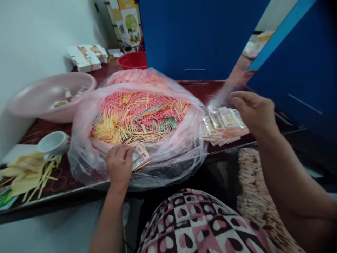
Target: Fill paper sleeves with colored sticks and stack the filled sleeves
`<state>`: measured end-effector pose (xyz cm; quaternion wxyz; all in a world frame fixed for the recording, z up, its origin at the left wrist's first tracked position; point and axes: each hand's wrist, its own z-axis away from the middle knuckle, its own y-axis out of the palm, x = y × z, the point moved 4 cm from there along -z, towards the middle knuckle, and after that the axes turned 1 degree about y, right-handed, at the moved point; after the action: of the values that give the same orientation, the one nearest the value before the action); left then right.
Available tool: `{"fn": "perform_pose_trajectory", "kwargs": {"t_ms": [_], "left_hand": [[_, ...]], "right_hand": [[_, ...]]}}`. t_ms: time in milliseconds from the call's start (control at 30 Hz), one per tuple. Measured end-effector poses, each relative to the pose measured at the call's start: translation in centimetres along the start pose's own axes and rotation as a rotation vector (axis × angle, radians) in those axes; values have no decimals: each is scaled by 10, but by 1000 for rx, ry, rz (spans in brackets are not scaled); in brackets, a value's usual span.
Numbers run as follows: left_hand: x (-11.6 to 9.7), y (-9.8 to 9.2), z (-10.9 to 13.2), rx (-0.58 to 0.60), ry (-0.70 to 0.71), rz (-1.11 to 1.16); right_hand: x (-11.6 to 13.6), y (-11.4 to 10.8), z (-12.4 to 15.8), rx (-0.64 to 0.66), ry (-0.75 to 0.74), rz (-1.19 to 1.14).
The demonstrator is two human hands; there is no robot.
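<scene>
My left hand (119,163) is closed on a small printed card (139,157), with a few thin coloured sticks along its edge. It rests at the near rim of a big translucent plastic bag (181,151). Heaped inside the bag are thin pink, yellow and green sticks (137,112). On the right, my right hand (254,110) is raised with fingertips pinched on a transparent plastic sleeve (223,93), smeared by motion. Just below it, a stack of filled plastic packets (225,123) with orange-toned contents lies fanned on the table.
A pink basin (52,105) and a white cup (54,143) stand left, near yellow paper scraps (26,172). Behind are white boxes (86,58) and a red basin (133,60). A blue panel (195,38) bounds the back. A bundled beige mass (252,186) sits below, right.
</scene>
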<state>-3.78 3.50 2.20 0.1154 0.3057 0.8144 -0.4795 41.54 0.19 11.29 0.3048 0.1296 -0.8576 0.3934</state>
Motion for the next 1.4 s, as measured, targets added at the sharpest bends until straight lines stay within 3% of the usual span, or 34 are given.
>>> {"fn": "perform_pose_trajectory", "kwargs": {"t_ms": [33,100,167,233,300,400,567,633,900,1000,1100,1233,1400], "left_hand": [[-7,-4,1,-43,28,26],[-24,-9,2,-84,99,76],[-40,-11,5,-90,156,108],[-51,-12,7,-92,191,117],[-54,-12,9,-85,187,138],[-44,-9,10,-13,46,282],[-17,5,10,253,-410,756],[-14,6,10,319,-452,830],[-13,-6,4,267,-357,688],[-9,-9,-3,235,-301,596],[-5,-6,-10,184,-136,456],[-2,15,-11,281,42,329],[0,34,-4,420,108,267]], "right_hand": [[24,15,10,96,20,-175],[74,62,39,498,37,-406],[115,107,73,781,13,-542],[139,145,100,940,16,-638],[146,170,116,1020,60,-698],[143,185,122,1008,129,-744],[146,180,121,948,103,-793],[151,180,124,981,65,-807],[162,194,122,869,-176,-506],[164,209,106,919,-228,-451],[164,226,80,843,-231,-199],[167,254,57,764,-261,268],[173,279,55,865,-281,389]]}}
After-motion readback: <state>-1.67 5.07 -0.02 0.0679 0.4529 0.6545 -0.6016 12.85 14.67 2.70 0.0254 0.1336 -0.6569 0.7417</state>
